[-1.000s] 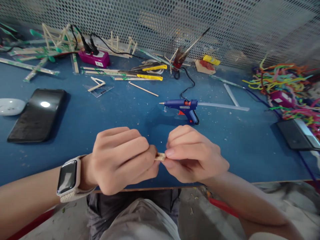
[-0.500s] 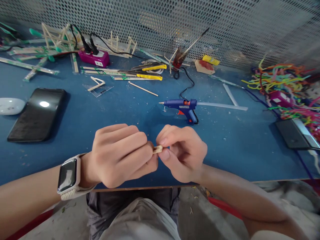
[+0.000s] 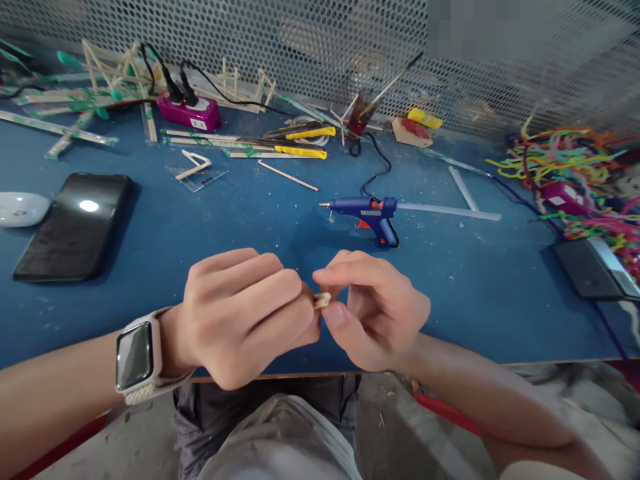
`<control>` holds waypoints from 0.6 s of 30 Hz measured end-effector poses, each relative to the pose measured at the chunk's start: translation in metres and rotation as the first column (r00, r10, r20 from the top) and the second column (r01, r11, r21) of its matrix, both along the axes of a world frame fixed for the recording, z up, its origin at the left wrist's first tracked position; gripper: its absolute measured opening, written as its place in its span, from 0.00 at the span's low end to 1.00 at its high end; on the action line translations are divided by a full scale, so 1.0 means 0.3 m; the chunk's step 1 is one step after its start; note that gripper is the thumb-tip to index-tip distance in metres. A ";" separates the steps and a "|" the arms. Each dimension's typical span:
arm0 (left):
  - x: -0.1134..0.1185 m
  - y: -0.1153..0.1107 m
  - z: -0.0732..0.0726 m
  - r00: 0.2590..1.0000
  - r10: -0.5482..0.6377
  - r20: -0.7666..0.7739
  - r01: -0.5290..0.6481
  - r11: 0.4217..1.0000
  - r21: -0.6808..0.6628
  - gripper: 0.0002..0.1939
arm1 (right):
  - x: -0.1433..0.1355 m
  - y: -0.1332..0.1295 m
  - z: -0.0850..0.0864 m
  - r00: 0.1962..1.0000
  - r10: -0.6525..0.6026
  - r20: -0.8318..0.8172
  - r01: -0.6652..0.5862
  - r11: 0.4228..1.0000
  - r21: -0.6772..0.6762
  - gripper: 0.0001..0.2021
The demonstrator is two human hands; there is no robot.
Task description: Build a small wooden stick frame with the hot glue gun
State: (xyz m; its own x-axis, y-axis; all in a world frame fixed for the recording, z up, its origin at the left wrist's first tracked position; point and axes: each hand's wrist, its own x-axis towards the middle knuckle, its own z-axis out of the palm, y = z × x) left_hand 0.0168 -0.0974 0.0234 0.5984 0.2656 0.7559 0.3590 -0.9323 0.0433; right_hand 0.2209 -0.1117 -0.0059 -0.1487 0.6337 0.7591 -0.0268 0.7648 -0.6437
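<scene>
My left hand (image 3: 250, 313), with a watch (image 3: 134, 355) on its wrist, is closed around short pale wooden sticks (image 3: 323, 301). Only their ends stick out past the thumb and forefinger; the rest is hidden in the fist. Close against those ends is my right hand (image 3: 375, 307), its thumb at or just beside the tip and its forefinger raised apart from it. Both hands are above the front of the blue table (image 3: 480, 300). Beyond them a blue glue gun (image 3: 367, 212) lies on its side, nozzle to the left, a clear glue stick (image 3: 450, 211) in its back.
At left lie a black phone (image 3: 75, 227) and a white mouse (image 3: 23, 209). Behind are a purple power strip (image 3: 189, 113), yellow-handled cutters (image 3: 300, 153), a loose stick (image 3: 287, 175) and wooden frames (image 3: 235, 83). Coloured pipe cleaners (image 3: 560, 160) pile up at right.
My right forefinger has lifted off the stick ends, and the right hand has shifted slightly right, its fingers wider apart. My left hand still grips the sticks, moved slightly right.
</scene>
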 end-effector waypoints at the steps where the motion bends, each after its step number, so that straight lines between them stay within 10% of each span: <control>1: -0.002 -0.002 0.006 0.999 -0.024 -0.024 0.025 0.999 0.033 0.18 | -0.003 0.000 0.000 1.000 -0.014 0.001 0.014 1.000 0.027 0.12; 18: -0.004 -0.035 0.029 0.996 -0.011 -0.084 0.022 0.991 0.133 0.16 | 0.087 -0.025 0.032 0.942 -0.181 0.284 0.125 0.971 0.203 0.13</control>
